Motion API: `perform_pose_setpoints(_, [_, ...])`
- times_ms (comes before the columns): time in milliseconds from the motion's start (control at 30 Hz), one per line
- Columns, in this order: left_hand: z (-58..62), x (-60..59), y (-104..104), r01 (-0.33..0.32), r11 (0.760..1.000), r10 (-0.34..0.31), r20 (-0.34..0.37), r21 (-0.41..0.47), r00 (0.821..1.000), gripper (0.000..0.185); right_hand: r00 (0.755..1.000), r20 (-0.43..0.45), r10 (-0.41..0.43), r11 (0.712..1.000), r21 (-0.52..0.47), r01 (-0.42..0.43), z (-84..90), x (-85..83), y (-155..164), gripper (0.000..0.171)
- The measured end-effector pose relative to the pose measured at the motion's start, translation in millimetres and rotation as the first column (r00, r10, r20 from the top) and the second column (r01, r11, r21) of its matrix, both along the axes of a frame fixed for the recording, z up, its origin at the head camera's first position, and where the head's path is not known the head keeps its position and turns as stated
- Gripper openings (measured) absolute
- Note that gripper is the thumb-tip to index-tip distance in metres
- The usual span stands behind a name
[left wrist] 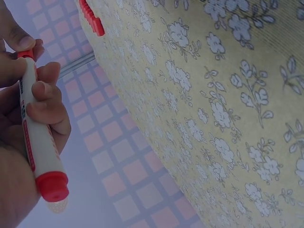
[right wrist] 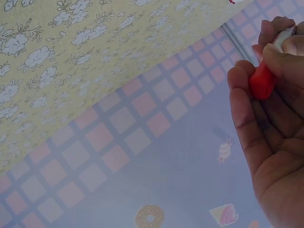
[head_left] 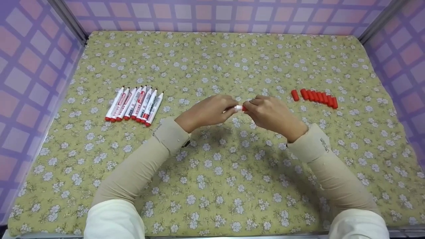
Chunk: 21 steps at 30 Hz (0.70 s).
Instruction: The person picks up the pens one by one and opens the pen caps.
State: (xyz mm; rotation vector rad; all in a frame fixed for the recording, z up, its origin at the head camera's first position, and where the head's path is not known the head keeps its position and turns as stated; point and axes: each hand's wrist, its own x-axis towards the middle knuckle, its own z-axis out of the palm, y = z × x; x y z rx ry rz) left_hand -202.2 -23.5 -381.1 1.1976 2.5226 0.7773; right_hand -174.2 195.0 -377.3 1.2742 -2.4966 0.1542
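A white marker (left wrist: 42, 142) with a red end plug lies along the palm of my left hand (head_left: 212, 109), whose fingers curl round its barrel. The thumb and fingers of my right hand (head_left: 273, 112) pinch the red cap (right wrist: 262, 83) at the marker's other end. Both hands meet above the middle of the cloth in the head view, with only a short white and red stretch of the marker showing between them. From the right wrist view, the cap sits in line with the white barrel.
Several uncapped white markers (head_left: 124, 103) lie side by side at the left, dark tips pointing away. On the right, several red caps (head_left: 314, 96) form a row, with a single cap (head_left: 295, 95) slightly apart. Checked panels (head_left: 206, 15) border the flowered cloth (head_left: 212, 186).
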Motion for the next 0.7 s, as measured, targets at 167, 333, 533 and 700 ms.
perform_pose_setpoints(167, [-0.4,-0.1,-7,-0.018,1.0,0.018,0.008,-0.017,1.0,0.033,1.0,0.007,-0.004,1.0,0.0,0.004,0.6,0.8,0,0.011])
perform_pose_setpoints(333, [-1.0,-1.5,-16,-0.052,0.999,0.052,0.032,-0.013,0.998,0.03,1.0,0.016,-0.012,1.0,0.001,0.012,0.4,1.1,-1,0.011])
perform_pose_setpoints(533, [-3.2,-4.8,-30,-0.106,0.994,0.107,0.07,-0.023,0.992,0.032,0.999,0.026,-0.02,1.0,0.002,0.02,-1.2,1.2,-1,0.011])
perform_pose_setpoints(700, [-4.6,-7.9,-46,-0.155,0.988,0.154,0.068,0.003,0.986,0.032,0.999,0.048,-0.022,1.0,-0.015,0.022,-1.5,1.7,-1,0.011])
